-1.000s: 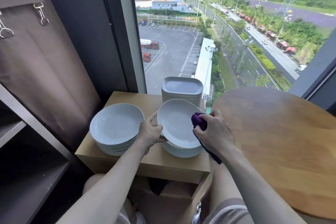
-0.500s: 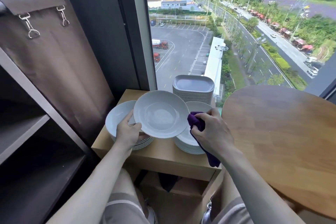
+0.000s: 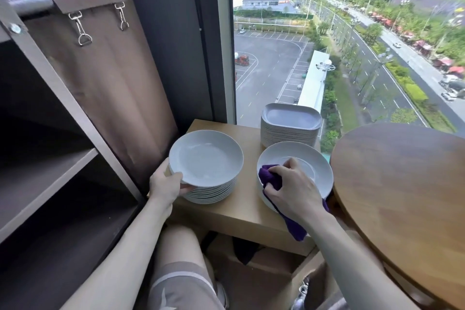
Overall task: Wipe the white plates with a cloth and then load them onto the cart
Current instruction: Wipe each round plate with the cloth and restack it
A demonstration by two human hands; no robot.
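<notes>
On the small wooden table (image 3: 241, 214), toward 9 o'clock: left stack (image 3: 214, 194) of white round plates. Top plate (image 3: 206, 156) gripped at its 8 o'clock rim by the left hand (image 3: 166, 184), thumb over the edge, fingers curled beneath. Cannot tell whether it sits fully on the pile.

Toward 3 o'clock of the same table: right plate (image 3: 309, 158), also white and round. Right hand (image 3: 294, 191) inside its hollow, fingers bunched round a purple cloth (image 3: 270, 177) and pressing it against the plate's 8 o'clock side. Loose tail of cloth hanging past the near rim, under the wrist.

At 12 o'clock, by the window (image 3: 276, 70): taller stack of square plates (image 3: 289, 128).

Further toward 3 o'clock, just beside the right plate: round wooden table (image 3: 402, 184).

At 9 o'clock: cart (image 3: 50, 171) with dark shelves, brown fabric bag (image 3: 113, 83) clipped to its top rail.
</notes>
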